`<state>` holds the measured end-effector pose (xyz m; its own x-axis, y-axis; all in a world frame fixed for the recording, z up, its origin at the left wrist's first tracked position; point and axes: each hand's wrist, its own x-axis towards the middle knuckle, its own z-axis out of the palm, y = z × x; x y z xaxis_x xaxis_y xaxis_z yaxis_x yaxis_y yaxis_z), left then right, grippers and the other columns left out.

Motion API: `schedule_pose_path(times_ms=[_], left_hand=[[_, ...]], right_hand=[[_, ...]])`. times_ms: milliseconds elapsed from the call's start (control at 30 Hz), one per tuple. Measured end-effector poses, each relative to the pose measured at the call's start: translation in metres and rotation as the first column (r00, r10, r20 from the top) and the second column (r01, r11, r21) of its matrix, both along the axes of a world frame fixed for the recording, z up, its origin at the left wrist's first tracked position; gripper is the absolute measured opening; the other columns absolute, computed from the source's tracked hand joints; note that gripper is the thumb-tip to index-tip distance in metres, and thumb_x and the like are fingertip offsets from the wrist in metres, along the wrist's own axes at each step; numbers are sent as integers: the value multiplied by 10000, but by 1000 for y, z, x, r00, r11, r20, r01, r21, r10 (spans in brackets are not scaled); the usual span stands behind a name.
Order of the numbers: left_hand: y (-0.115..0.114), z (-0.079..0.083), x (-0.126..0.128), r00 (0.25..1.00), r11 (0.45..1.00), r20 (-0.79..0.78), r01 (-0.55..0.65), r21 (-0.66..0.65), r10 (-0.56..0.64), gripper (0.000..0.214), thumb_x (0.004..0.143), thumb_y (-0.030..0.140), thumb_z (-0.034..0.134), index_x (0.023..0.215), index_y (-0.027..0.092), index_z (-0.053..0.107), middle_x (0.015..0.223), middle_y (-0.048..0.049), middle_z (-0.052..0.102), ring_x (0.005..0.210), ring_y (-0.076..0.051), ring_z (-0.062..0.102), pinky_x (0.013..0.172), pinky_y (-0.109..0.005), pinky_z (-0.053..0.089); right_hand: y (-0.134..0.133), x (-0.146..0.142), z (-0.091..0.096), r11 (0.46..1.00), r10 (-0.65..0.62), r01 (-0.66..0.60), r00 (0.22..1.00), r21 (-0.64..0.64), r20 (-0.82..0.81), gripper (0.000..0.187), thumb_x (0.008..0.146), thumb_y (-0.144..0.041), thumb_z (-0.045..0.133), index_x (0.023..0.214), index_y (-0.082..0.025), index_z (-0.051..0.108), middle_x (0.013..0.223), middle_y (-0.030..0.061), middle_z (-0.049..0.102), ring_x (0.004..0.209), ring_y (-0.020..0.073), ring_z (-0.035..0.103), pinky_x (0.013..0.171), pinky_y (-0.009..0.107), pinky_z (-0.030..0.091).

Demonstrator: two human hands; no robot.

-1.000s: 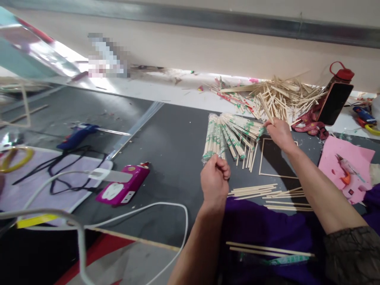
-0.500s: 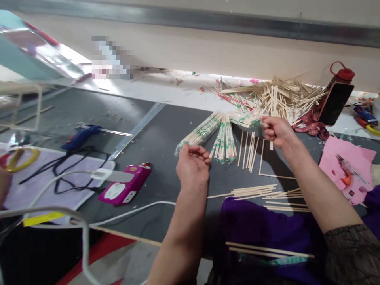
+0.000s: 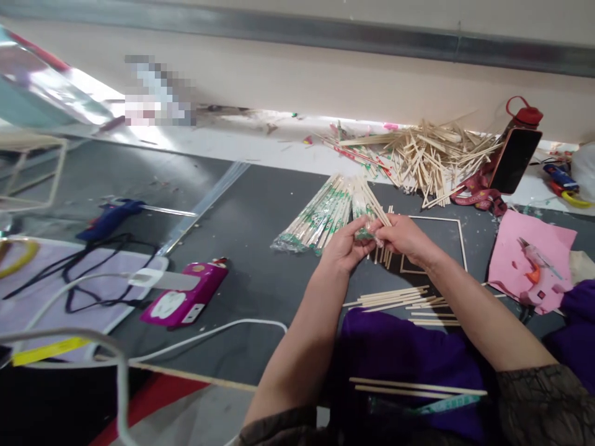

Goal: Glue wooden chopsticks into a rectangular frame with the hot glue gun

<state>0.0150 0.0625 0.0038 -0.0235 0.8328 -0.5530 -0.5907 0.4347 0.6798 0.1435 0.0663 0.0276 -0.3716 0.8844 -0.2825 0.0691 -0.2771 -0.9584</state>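
Note:
My left hand and my right hand meet over the grey table, fingers closed on the near end of a plastic-wrapped bundle of chopsticks with green print. Their fingers partly hide the wrapper's end. Just left of them, more wrapped chopsticks lie fanned out. Short sticks show beneath my right hand, and a square stick frame lies to its right. Nearer to me are loose bare sticks.
Behind is a heap of sticks, beside a phone and a red-capped bottle. Cutters rest on pink sheeting at right. To the left are a purple power strip, its white cable and a blue glue gun.
My right hand has come left and down, and my left hand right, so they now meet at one bundle. The bundle my left hand touched lies free on the table.

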Motion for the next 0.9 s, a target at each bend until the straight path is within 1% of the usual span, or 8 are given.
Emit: schedule_pose_path(times_ms=[133,233,367,433,533,633,767,900], left_hand=[[6,-6,4,994,998,96,-59,-16,60,52,765,115,610,815,127,601,584,-12,628,450,-109,574,429,-197,498],[8,-3,8,984,995,147,-95,-38,99,84,750,101,617,819,144,596,616,-18,641,460,-111,577,424,-198,490],[12,4,8,977,991,180,-100,-93,116,127,719,145,673,814,154,589,644,-24,644,506,-136,610,418,-207,486],[14,5,6,980,989,158,-102,-108,118,129,711,159,680,791,156,578,629,-19,632,498,-136,607,417,-210,490],[15,6,2,995,992,54,-75,-100,80,91,711,108,632,754,153,565,606,-15,620,463,-125,589,427,-224,519],[13,6,-4,999,996,18,-27,-90,28,126,693,36,578,763,140,579,645,-39,645,535,-148,644,446,-209,534],[10,3,-10,999,998,46,25,-64,-22,122,713,78,607,825,124,615,746,-96,687,651,-197,695,474,-227,557],[9,-1,-8,999,999,24,28,-46,-27,127,722,145,674,831,129,611,692,-73,673,584,-186,672,490,-273,571]], right_hand=[[0,8,-4,993,-29,18,995,114,92,159,601,-179,498,725,-190,596,482,-82,475,411,76,354,418,192,273],[2,11,-6,982,-66,37,986,185,153,149,603,-197,489,705,-198,597,510,-71,492,452,92,396,461,203,312],[7,15,-12,973,-123,68,962,221,242,167,609,-215,486,716,-199,613,530,-57,524,476,106,432,485,213,328],[10,16,-16,965,-174,110,948,237,266,167,622,-225,483,723,-198,614,543,-49,539,484,109,441,486,214,323],[17,20,-20,944,-257,183,929,275,266,163,653,-244,478,736,-193,609,566,-37,550,501,112,453,489,216,322],[25,26,-18,926,-316,241,916,291,248,179,655,-228,467,757,-192,610,584,-35,555,518,113,467,503,216,335],[27,28,-11,926,-282,195,927,323,249,162,655,-232,483,755,-196,605,589,-42,548,504,109,454,498,218,333],[19,18,-8,954,-210,152,955,260,211,134,660,-212,472,746,-198,574,511,-60,498,436,102,443,465,213,324]])
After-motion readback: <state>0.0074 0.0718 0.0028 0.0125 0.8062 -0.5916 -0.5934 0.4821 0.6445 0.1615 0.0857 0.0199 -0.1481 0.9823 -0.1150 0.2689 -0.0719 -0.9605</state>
